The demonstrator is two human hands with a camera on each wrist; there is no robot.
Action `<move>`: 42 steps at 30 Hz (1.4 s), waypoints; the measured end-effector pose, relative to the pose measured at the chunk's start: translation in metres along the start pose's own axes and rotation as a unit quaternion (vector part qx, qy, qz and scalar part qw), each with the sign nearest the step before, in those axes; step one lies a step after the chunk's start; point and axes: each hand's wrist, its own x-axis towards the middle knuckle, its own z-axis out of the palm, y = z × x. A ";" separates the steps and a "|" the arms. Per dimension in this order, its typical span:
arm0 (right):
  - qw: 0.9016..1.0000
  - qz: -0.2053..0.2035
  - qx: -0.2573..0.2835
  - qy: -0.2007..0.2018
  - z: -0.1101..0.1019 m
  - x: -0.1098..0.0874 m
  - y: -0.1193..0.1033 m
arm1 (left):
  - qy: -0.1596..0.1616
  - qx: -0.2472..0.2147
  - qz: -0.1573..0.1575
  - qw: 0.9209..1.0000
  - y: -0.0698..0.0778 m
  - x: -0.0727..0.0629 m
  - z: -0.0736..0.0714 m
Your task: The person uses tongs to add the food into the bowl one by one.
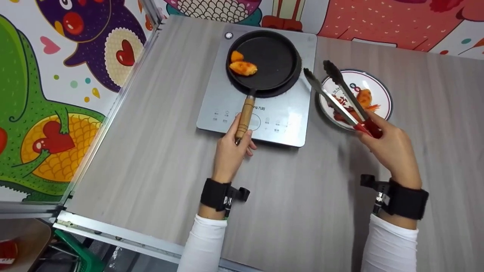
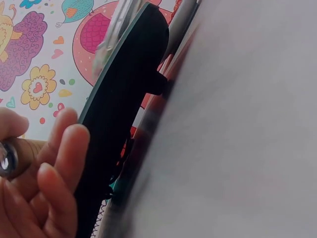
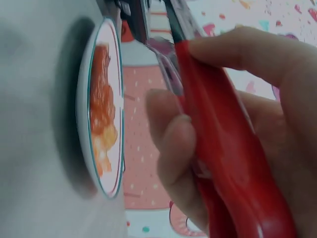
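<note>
My left hand [image 1: 231, 149] grips the wooden handle [image 1: 246, 115] of a black frying pan [image 1: 274, 56], which sits on a silver induction cooker [image 1: 291, 124]. Two orange-brown pieces of food [image 1: 243, 68] lie at the left side of the pan. In my right hand [image 1: 397, 147] is a pair of tongs [image 1: 342, 102] with red grips, its arms spread apart and nothing between the dark tips. The tongs reach over a white plate [image 1: 383, 90] holding more orange food [image 1: 364, 98] and reddish bits. From the right wrist view, thumb and fingers wrap the red grips [image 3: 218, 129].
The cooker and plate stand side by side on a grey wood-grain table [image 1: 159, 151]. A wall with cartoon pictures [image 1: 397, 22] closes off the back, and another panel [image 1: 72, 94] stands along the left. A metal rail [image 1: 121, 236] runs along the front edge.
</note>
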 end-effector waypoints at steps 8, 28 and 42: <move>0.997 0.038 0.030 -0.064 -0.023 -0.008 0.026 | 0.004 0.004 0.014 1.000 -0.019 0.007 0.001; 0.995 0.020 -0.024 -0.097 -0.034 -0.009 0.020 | 0.019 -0.017 -0.008 1.000 0.012 -0.009 -0.004; 0.993 0.060 -0.021 -0.102 -0.036 -0.020 0.032 | 0.003 0.006 0.006 1.000 0.015 -0.005 -0.001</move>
